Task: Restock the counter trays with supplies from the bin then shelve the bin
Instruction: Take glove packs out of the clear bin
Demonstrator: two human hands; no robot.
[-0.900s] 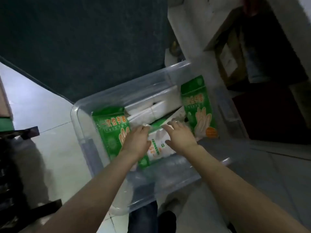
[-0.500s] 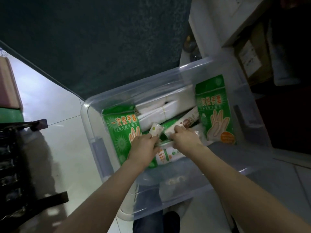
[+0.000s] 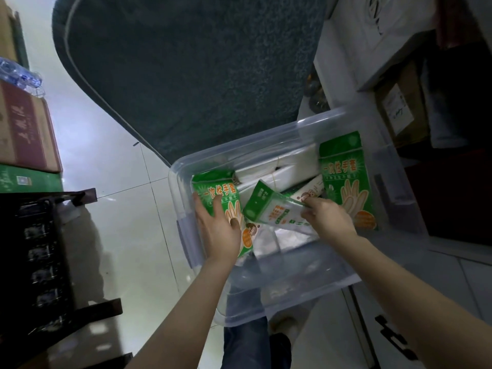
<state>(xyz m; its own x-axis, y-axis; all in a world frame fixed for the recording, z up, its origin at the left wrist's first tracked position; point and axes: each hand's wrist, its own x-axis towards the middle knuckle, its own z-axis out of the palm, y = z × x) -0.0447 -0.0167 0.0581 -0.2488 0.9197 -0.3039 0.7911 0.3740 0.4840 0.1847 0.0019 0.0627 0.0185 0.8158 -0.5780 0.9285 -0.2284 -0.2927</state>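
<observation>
While L hand (image 3: 218, 230) lies flat, fingers straight, on green glove pack (image 3: 213, 187) in clear bin (image 3: 177, 179), R hand (image 3: 327, 219) pinches tilted green-white packet (image 3: 269, 209).

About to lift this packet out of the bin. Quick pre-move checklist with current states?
1. Right hand grip on the green-and-white packet: ok, fingers pinch one end.
2. Packet clear of other stock: cannot tell, far end raised, lower edge close over the contents.
3. Left hand free: ok, straight fingers rest on the left glove pack.
4. Bin opening unobstructed: ok, no lid on it.
5. Counter trays ready: cannot tell, none in view.
</observation>
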